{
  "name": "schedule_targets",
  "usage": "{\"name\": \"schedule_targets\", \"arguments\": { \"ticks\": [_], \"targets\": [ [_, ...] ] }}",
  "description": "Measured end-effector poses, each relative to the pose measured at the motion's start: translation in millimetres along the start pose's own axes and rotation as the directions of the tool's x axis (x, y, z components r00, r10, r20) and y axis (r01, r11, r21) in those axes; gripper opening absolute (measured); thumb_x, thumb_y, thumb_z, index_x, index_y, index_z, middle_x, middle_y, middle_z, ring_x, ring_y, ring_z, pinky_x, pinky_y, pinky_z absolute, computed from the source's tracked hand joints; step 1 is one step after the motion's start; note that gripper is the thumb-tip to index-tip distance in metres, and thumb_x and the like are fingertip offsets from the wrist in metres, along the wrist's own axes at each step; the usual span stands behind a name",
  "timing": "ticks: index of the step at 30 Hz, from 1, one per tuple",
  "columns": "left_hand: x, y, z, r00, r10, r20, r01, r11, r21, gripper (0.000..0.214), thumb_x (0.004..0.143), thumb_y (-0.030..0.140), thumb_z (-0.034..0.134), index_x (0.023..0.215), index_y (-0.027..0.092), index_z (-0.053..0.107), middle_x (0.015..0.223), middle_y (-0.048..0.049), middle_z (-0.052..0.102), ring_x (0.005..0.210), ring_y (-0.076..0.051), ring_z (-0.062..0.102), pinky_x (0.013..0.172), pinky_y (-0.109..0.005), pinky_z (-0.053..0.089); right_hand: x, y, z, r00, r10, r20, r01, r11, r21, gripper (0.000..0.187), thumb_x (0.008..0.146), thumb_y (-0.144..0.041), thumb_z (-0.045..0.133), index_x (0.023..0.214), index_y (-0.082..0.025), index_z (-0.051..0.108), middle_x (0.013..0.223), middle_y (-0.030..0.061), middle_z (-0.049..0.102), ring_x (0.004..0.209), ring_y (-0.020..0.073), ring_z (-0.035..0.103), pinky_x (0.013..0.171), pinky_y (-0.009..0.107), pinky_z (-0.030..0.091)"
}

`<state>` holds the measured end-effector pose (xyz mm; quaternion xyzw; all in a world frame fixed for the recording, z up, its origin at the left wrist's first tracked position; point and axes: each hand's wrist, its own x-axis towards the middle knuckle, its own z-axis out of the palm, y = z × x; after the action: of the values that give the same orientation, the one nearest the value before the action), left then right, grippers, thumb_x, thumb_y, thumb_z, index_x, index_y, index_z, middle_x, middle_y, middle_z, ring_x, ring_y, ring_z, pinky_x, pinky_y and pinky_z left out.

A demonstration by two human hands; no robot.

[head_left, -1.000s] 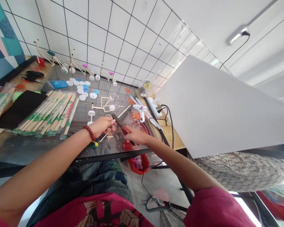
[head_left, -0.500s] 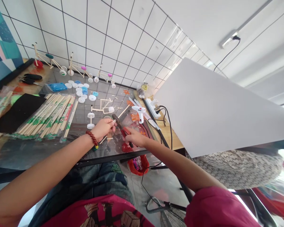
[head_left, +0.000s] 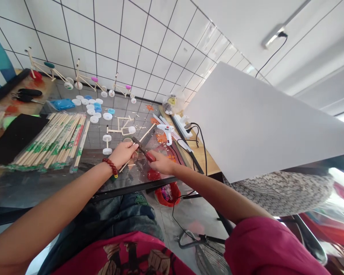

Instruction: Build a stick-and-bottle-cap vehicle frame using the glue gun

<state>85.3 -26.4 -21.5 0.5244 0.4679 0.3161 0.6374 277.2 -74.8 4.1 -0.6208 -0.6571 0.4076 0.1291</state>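
My left hand (head_left: 124, 152), with a beaded bracelet on its wrist, is closed on a thin wooden stick, mostly hidden by the fingers. My right hand (head_left: 162, 163) grips a red-handled tool (head_left: 149, 156) with a long dark metal head. The head lies across the stick's end at my left fingertips; the tool's exact kind is unclear. Just beyond my hands lies a small wheeled stick frame (head_left: 122, 131) with white bottle-cap wheels. A loose stick (head_left: 147, 132) lies by a white glue gun (head_left: 166, 131). Wood chips are scattered around.
Packed chopsticks (head_left: 53, 141) and black sheet material (head_left: 18, 137) lie at left. Behind are loose bottle caps (head_left: 94, 119) and several stick tricycles along the tiled wall. A power strip (head_left: 183, 125) with cords is at right. A red bin (head_left: 168, 194) stands below the table edge.
The view has shifted slightly, moving the table's things left in the picture. My right hand has turned the tool a little; its head now sits closer against my left fingers.
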Motion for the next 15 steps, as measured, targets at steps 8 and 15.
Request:
{"name": "schedule_targets", "arguments": {
  "ticks": [8, 15],
  "targets": [
    [0, 12, 0.6, 0.989, -0.131, 0.068, 0.13, 0.991, 0.024, 0.039, 0.094, 0.045, 0.06, 0.066, 0.019, 0.053, 0.046, 0.0066, 0.037, 0.035, -0.006, 0.024, 0.043, -0.024, 0.013, -2, -2, -1, 0.998, 0.05, 0.027, -0.048, 0.998, -0.047, 0.025, 0.062, -0.021, 0.055, 0.084, -0.024, 0.043, 0.069, -0.0057, 0.048, 0.065, 0.0146, 0.045, 0.06, 0.027, 0.033],
    [22, 33, 2.8, 0.958, -0.276, 0.083, 0.26, 0.952, 0.163, 0.038, 0.091, 0.041, 0.064, 0.063, 0.02, 0.05, 0.045, 0.0057, 0.038, 0.035, -0.007, 0.025, 0.044, -0.023, 0.012, -2, -8, 3, 0.975, 0.199, 0.101, -0.217, 0.948, 0.232, 0.034, 0.057, -0.015, 0.054, 0.088, -0.025, 0.044, 0.056, -0.0094, 0.042, 0.045, 0.0111, 0.039, 0.046, 0.025, 0.033]
  ]
}}
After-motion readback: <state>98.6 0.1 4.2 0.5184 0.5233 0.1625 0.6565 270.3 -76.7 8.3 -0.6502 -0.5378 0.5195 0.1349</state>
